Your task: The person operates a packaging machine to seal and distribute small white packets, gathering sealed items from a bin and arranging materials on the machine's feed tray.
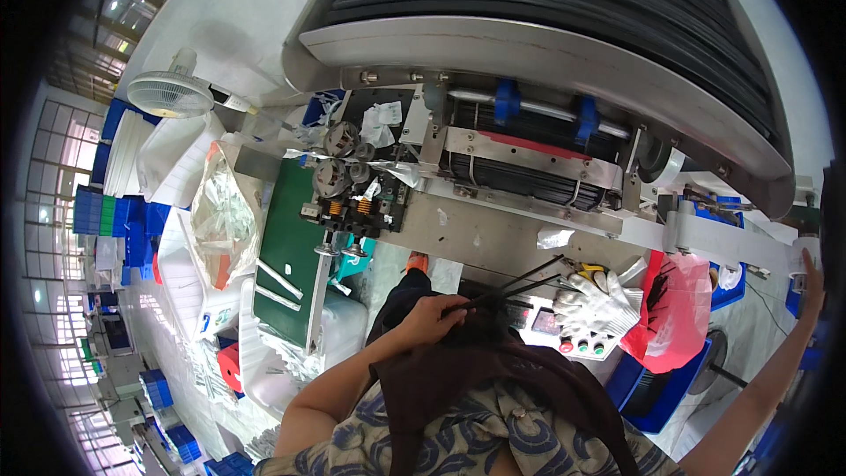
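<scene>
My left hand (436, 318) is closed around a few thin black rods (532, 277), held low before my body, with their free ends pointing right over the machine's front edge. At the far right, my right hand (811, 281) reaches out beside a roll of white film (805, 252); its fingers look extended, and whether they touch the roll is unclear. A white film strip (733, 238) runs from there along the metal machine bed (489, 231). Above the bed, a steel hopper (542, 46) holds many long black rods, and more lie behind a red-edged metal bar (529, 145).
White work gloves (595, 304) and yellow-handled pliers (590, 270) lie by a control panel with buttons (581, 348). A red plastic bag (681, 311) hangs to their right, over a blue bin (654, 396). Rollers (334, 175) and a green conveyor belt (291, 238) are at left.
</scene>
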`<state>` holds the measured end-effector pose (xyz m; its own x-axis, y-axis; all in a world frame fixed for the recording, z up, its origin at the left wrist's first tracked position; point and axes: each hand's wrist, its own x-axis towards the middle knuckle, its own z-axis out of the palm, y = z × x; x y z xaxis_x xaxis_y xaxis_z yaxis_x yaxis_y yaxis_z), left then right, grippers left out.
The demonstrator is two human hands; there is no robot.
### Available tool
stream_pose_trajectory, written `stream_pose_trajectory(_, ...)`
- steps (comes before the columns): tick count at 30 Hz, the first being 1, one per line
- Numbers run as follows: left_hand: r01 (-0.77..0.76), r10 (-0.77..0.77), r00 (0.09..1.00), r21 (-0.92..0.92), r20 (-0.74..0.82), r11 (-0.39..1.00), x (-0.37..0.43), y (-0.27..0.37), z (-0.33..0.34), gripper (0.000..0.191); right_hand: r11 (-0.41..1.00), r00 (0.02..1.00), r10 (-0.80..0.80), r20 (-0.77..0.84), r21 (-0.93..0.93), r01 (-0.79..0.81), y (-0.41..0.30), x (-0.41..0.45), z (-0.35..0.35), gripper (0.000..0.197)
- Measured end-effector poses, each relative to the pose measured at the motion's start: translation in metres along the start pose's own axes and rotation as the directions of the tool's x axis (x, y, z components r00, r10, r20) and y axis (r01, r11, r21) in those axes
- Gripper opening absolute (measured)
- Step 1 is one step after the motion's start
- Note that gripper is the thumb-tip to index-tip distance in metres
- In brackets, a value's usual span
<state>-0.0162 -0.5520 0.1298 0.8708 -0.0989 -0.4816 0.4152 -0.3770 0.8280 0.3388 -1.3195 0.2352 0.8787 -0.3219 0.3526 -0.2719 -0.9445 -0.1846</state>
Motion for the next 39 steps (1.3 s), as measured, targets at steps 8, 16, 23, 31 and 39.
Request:
stream_pose_trajectory(8,0.017,-0.018,0.996,-0.01,-0.086,1.0,0.007,-0.015,0.012,0.022,0.905,0.931,-0.365,-0.007,0.234,0.356,-0.21,-0.211,0.059,0.047)
stream_pose_trajectory(16,0.118,-0.126,0.99,-0.122,-0.061,0.986,0.002,-0.007,0.012,0.02,0.909,0.785,-0.384,0.486,0.349,0.228,-0.259,-0.465,0.128,0.033)
stream_pose_trajectory(23,0.139,-0.142,0.989,-0.086,-0.033,0.987,0.004,-0.009,0.011,0.019,0.907,0.682,-0.42,0.599,0.281,0.312,-0.25,-0.487,0.163,0.022)
stream_pose_trajectory(31,0.103,-0.116,0.99,-0.148,-0.085,0.984,0.001,-0.024,0.009,0.022,0.812,0.622,-0.578,0.528,0.299,0.501,-0.256,-0.491,0.179,0.015)
stream_pose_trajectory(39,-0.031,0.031,0.996,0.011,-0.086,0.999,0.008,-0.005,0.011,0.019,0.915,0.657,-0.386,0.647,0.18,0.361,-0.243,-0.51,0.182,0.019)
